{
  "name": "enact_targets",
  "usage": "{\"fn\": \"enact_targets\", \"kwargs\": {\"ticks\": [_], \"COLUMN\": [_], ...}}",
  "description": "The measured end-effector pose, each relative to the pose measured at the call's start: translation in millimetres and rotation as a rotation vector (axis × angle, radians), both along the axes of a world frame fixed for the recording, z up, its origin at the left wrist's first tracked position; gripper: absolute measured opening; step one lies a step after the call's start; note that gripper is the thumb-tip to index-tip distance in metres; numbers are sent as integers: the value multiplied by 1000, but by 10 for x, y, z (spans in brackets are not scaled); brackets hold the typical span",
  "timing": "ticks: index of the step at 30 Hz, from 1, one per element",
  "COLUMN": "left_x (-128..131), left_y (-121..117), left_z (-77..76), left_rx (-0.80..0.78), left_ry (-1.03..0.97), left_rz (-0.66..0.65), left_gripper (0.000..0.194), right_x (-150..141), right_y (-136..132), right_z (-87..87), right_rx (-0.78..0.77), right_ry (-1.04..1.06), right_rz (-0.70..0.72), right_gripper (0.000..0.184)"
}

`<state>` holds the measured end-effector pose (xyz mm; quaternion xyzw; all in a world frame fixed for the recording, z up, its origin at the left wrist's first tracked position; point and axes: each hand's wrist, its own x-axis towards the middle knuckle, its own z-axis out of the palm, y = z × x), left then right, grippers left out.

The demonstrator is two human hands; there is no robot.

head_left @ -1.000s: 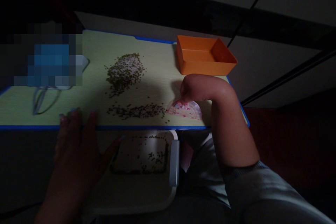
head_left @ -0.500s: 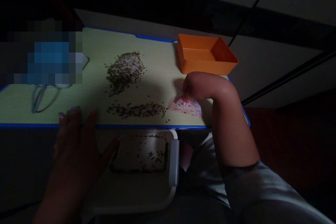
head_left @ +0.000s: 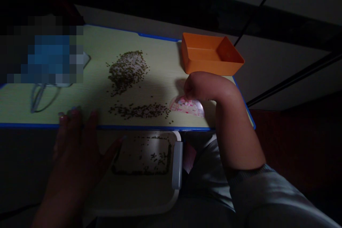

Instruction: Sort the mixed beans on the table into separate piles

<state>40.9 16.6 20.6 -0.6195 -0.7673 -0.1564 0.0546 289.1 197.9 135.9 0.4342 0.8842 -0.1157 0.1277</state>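
Note:
My right hand [head_left: 199, 86] is bent down over the table, its fingers closed on a clear pink half-round protractor [head_left: 191, 108] that lies near the front edge. Just left of the protractor, a thin row of small dark and pale grains [head_left: 141, 110] runs along the table. Farther back is a larger heap of similar grains [head_left: 127, 69]; their exact kind is too dim to tell. My left hand [head_left: 80, 146] rests at the table's front edge, fingers spread and holding nothing.
An orange box [head_left: 211, 66] stands at the back right of the blue-edged table [head_left: 160, 53]. Below the front edge sits a pale tray [head_left: 157, 197] with scattered grains. A looped cord [head_left: 36, 96] lies on the left, beside a blurred-out blue patch.
The protractor and my right hand have shifted very slightly left, toward the row of grains. My left hand stays in place, and the view has tilted a little.

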Motion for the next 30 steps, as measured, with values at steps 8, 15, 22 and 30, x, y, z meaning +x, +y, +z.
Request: {"fn": "enact_targets", "kwargs": {"ticks": [8,15,22,30], "left_x": [-16,-19,-5,18], "left_y": [-4,-4,10,4], "left_z": [-1,-7,-1,22], "left_rx": [4,-16,-10,-30], "left_ry": [-5,-17,-17,-17], "left_rz": [-8,5,4,20], "left_gripper": [79,79,79,80], "right_x": [-14,-8,-22,-31], "right_y": [-7,-29,-41,-47], "right_z": [-4,-6,-17,-20], "right_rx": [-41,-71,-54,-52], "right_ry": [26,59,67,69], "right_rz": [11,13,17,31], "right_gripper": [33,33,32,34]}}
